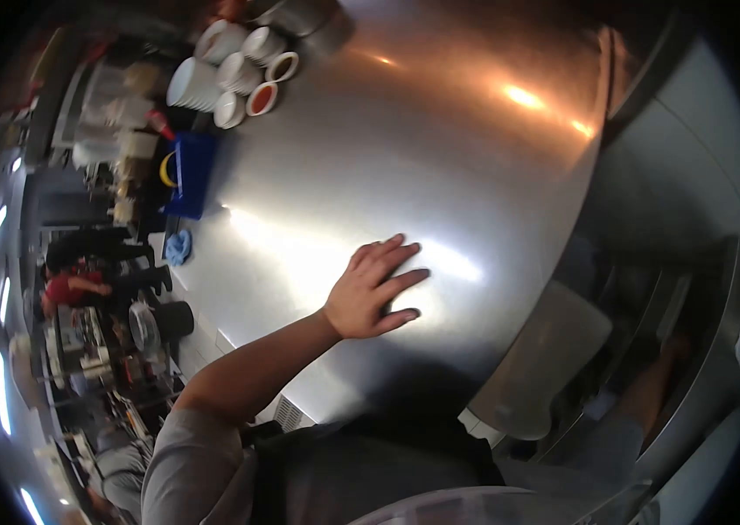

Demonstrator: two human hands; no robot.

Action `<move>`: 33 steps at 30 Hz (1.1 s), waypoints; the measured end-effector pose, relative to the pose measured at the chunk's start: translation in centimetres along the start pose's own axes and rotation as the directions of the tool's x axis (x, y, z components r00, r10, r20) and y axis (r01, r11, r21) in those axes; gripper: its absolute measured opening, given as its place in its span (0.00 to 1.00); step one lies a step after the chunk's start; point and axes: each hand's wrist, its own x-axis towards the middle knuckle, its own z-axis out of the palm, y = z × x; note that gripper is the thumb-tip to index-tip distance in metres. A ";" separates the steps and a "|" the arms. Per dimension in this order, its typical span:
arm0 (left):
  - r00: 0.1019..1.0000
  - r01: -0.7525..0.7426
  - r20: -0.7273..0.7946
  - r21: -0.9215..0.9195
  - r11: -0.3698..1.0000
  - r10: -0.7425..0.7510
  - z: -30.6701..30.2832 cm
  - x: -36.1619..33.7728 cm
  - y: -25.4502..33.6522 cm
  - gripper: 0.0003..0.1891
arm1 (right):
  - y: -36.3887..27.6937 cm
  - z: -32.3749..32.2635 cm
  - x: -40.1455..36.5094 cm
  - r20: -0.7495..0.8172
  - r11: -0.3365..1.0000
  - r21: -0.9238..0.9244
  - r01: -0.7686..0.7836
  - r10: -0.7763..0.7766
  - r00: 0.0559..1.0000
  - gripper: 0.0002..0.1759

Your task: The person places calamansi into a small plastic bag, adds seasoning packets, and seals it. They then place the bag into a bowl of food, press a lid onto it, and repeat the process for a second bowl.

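My left hand [377, 287] is stretched over the steel counter [370, 166], back up and fingers spread. It holds nothing; it appears to rest on the metal. On the right, below the counter's edge, my right arm reaches into a dim compartment with metal edges [672, 306]. My right hand [673, 348] is blurred and in shadow there, so its fingers and anything in them cannot be made out. Between the counter edge and that arm is a pale, translucent panel or container [554, 359].
White cups [195, 83] and ramekins, one with red sauce [261, 98], stand at the counter's far left. Near them are a blue box [192, 175] and a blue cloth [178, 248]. Beyond are a dark bin [176, 319], a person in red [68, 289] and another person [121, 464].
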 end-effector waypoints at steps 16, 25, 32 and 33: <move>0.953 -0.029 -0.292 -0.349 0.937 -0.080 0.4 -8.0 -0.5 0.28 | -23.2 -60.6 -29.6 -0.556 0.120 0.806 0.579 -0.178 0.812 0.11; 0.998 -0.018 -0.067 -0.267 0.964 0.000 -5.1 -45.9 -5.6 0.25 | -30.6 -79.8 -44.6 -0.491 -0.610 0.786 -0.099 -0.713 0.500 0.25; 0.641 0.699 -0.207 -0.242 0.673 -0.739 -3.3 -72.0 -10.1 0.23 | -34.9 -85.9 -49.1 -0.589 -0.568 0.800 0.192 -0.686 0.426 0.25; 0.600 0.743 -0.182 -0.235 0.627 -0.779 -2.2 -74.2 -10.2 0.23 | -35.6 -85.5 -49.5 -0.561 -0.473 0.828 0.301 -0.694 0.451 0.25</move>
